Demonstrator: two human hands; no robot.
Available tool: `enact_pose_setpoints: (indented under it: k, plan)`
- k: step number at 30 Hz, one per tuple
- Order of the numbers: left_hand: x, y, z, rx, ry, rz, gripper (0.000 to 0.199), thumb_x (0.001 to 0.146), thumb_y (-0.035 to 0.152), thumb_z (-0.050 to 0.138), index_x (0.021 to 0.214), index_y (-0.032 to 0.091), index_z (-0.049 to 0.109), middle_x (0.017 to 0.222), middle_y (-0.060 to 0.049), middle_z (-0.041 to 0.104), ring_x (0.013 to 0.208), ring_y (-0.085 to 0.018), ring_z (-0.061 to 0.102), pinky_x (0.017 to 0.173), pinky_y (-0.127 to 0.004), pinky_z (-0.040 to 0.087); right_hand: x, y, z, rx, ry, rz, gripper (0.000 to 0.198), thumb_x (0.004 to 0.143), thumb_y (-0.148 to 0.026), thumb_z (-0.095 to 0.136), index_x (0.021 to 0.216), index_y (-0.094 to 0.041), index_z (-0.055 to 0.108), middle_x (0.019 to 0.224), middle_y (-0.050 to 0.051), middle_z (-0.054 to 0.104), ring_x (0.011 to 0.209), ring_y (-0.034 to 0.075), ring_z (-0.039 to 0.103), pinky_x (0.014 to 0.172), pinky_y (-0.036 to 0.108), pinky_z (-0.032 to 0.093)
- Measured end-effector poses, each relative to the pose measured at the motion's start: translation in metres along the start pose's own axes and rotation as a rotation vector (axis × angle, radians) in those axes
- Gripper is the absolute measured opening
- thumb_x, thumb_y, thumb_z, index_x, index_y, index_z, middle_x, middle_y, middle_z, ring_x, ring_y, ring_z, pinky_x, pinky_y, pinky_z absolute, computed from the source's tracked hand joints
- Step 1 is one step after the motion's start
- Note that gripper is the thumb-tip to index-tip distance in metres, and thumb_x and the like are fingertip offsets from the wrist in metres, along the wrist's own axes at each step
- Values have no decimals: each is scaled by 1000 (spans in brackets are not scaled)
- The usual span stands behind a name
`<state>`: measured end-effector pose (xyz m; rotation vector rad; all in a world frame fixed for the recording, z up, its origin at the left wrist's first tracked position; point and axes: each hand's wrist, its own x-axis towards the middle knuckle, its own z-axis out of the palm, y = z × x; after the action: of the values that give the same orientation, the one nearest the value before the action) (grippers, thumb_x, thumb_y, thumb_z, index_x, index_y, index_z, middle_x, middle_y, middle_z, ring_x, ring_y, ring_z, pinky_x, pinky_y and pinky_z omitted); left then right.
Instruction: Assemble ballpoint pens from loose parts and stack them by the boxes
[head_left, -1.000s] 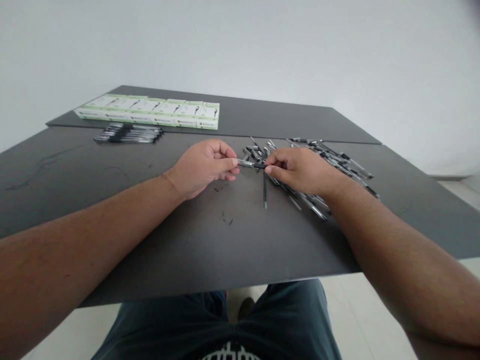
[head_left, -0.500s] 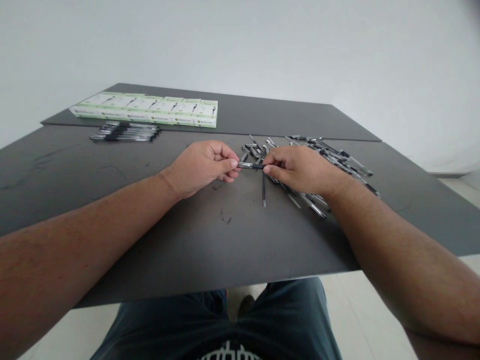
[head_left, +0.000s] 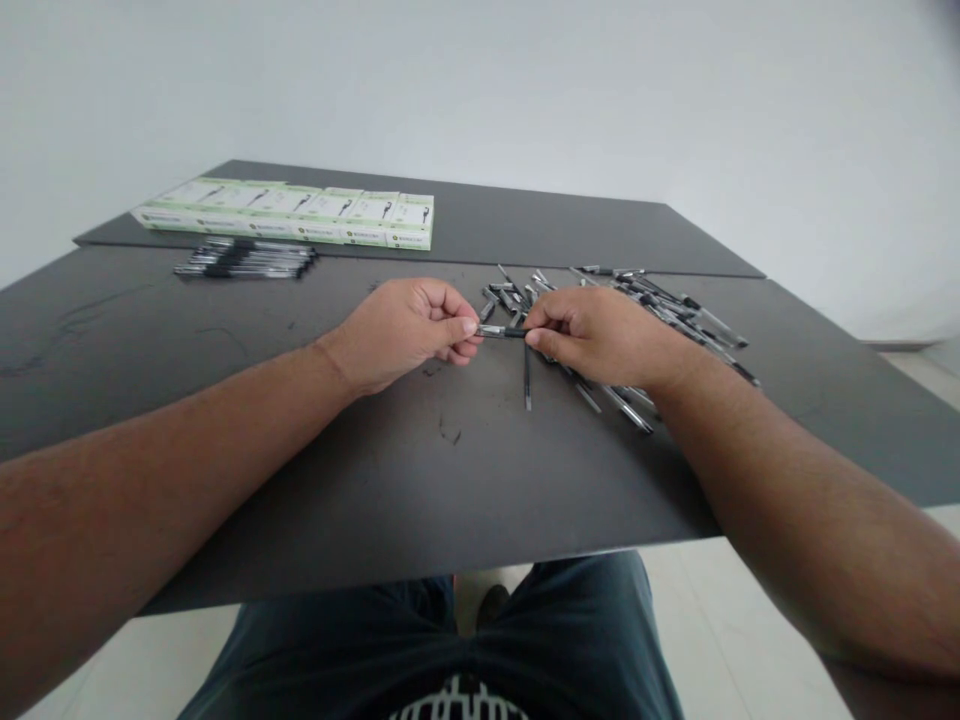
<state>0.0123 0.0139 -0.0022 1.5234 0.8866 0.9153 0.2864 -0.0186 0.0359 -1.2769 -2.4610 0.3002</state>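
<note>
Between my two hands a pen with a clear barrel and a black part is held level above the table. My left hand pinches its left end between thumb and fingers. The black right end is in the closed thumb and forefinger of my right hand. Both tips of the pen are hidden by fingers. Under and behind my right hand lies a loose heap of pen parts, clear barrels, caps and thin dark refills among them. One dark refill points toward me just below the held pen.
A row of green and white boxes with pen pictures stands at the back left. In front of it lies a bundle of several pens side by side. Dark marks spot the grey table. Its front edge is just above my lap.
The view has shifted very slightly. Both hands keep their hold on the pen, with no clear movement between them.
</note>
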Motion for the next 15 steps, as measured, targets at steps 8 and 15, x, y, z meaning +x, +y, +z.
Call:
enact_pose_setpoints:
  k: [8,15]
  plan:
    - [1,6,-4,130,-22,24,15,93,24,87,88,18,74,78,-4,83,70,-18,81,66,-27,66,0,-2,0,12,-24,68,22,102,-39,64,101,-22,78,85,3,78,75,21,65,75,34,42]
    - [-4,4,-5,479,-32,207,23,91,30,85,112,21,81,91,-4,86,81,-20,81,81,-31,65,1,-7,-3,-21,-66,82,29,106,-40,59,98,-22,80,84,3,80,76,21,66,75,34,43]
